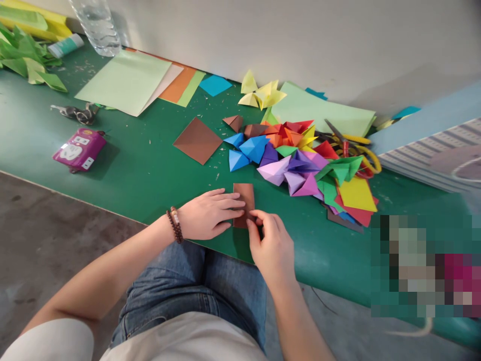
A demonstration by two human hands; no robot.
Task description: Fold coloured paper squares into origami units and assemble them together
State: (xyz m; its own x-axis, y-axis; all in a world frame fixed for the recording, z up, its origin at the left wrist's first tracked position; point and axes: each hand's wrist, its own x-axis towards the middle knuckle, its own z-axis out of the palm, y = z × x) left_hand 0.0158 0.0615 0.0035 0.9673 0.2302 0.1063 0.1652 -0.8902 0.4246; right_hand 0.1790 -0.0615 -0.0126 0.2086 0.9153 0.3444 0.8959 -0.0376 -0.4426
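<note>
A brown sheet of paper (243, 190), folded into a narrow rectangle, lies on the green table close to its front edge. My left hand (208, 213) rests flat from the left, with its outstretched fingertips on the paper. At the paper's right edge, the thumb and index finger of my right hand (272, 240) pinch the fold. An unfolded brown square (197, 141) lies up and to the left of my hands. Beyond the folded paper is a heap of coloured folded paper pieces (289, 155), blue, purple, orange and green among them.
Scissors with yellow handles (363, 150) lie behind the heap, near stacked coloured squares (356, 195). Larger paper sheets (124, 82) and a water bottle (98, 27) are along the wall. At left are a purple packet (79, 149), small dark scissors (80, 113) and a glue stick (66, 46).
</note>
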